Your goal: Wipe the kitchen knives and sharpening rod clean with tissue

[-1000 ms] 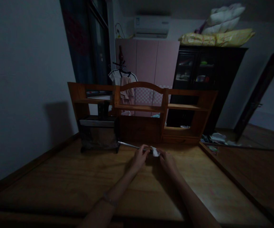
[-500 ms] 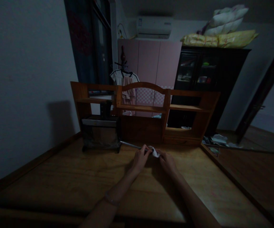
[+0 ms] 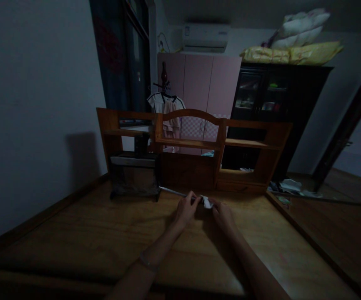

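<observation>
A thin, silvery metal rod slants from the left into the pinched fingers of my left hand. At its right end is a small crumpled white piece, tissue or cloth, which I cannot tell apart in this dim light. My right hand pinches that white piece between thumb and fingers, a short way right of my left hand. Both hands are held over the wooden tabletop. The rod's left tip lies in line with the foot of a black box-like appliance.
The black appliance stands at the back left of the tabletop. Behind it runs a wooden shelf unit along the back edge. A wall borders the left side, and a raised wooden edge runs along the right.
The white piece has changed shape slightly between my hands, with a small dark bit showing beside my left fingertips. The whole view has shifted a little. Both hands keep their grip.
</observation>
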{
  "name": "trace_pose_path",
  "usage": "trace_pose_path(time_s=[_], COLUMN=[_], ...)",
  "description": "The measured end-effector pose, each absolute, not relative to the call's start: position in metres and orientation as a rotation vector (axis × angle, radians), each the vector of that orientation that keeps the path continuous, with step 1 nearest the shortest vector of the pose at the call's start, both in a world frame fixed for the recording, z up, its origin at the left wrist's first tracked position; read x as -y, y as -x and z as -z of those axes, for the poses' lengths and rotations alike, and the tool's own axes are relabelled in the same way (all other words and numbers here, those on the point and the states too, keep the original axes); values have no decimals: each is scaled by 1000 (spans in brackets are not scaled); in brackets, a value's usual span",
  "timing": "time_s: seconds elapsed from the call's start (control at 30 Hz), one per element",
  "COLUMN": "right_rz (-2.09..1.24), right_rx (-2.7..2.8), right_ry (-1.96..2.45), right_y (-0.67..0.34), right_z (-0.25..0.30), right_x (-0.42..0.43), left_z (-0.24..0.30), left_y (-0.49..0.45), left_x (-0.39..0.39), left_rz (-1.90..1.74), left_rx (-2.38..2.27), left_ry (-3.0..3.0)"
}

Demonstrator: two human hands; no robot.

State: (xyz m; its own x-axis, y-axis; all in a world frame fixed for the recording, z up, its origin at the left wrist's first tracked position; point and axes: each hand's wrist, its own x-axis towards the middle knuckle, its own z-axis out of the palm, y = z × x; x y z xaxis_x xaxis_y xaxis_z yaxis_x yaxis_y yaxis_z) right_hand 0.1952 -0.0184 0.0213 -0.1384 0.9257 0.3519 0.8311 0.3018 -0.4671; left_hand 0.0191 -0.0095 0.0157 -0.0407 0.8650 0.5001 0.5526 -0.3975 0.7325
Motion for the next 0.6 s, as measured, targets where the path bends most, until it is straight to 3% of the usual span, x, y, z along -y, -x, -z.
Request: trace_pose_path(time_s=[0.6], right_rz=[-218], right_rx=[1973], right_ry=[1479], right_y=[-197], right_z=[-12], right_x=[11], left_z=[-5], left_y=[-19], left_x=[6], left_rz=[-1363], left_rx=[-1542], left_ry=[-1855])
